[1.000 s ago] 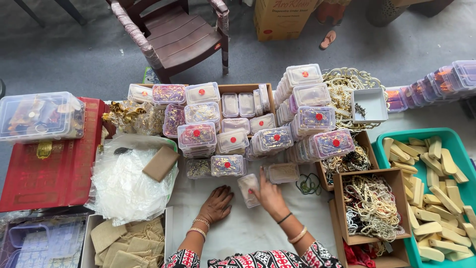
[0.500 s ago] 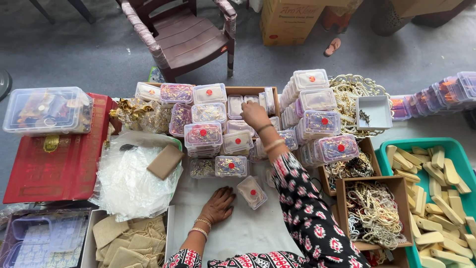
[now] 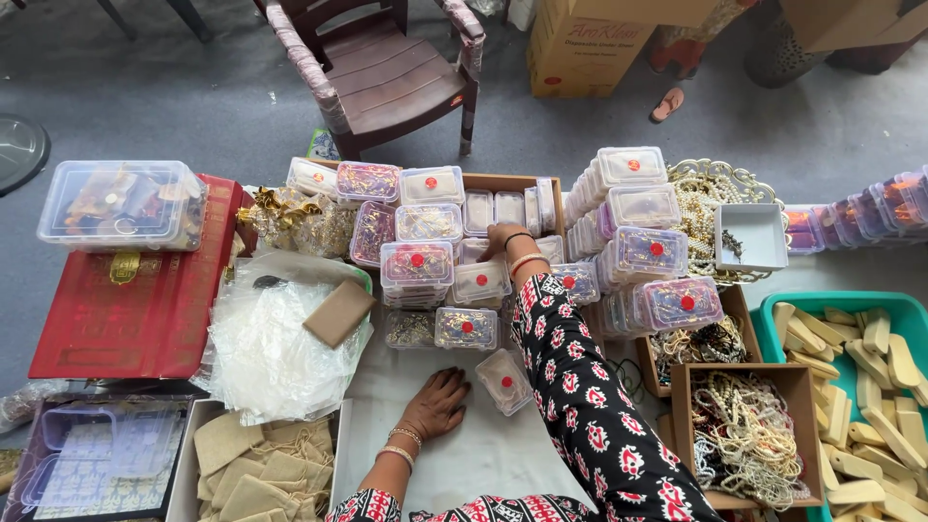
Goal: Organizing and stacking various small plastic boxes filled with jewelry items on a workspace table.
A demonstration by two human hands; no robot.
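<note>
Right hand (image 3: 503, 238) is reaching, fingers loosely open, toward stacked clear boxes (image 3: 480, 280) at twelve o'clock and should be lowered gently, while left hand (image 3: 437, 401) is pressing flat and empty on the white sheet (image 3: 464, 464).

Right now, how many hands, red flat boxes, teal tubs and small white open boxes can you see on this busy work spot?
Hands: 2, the left hand and the right hand
Red flat box: 1
Teal tub: 1
White open box: 1
Total: 5
</note>
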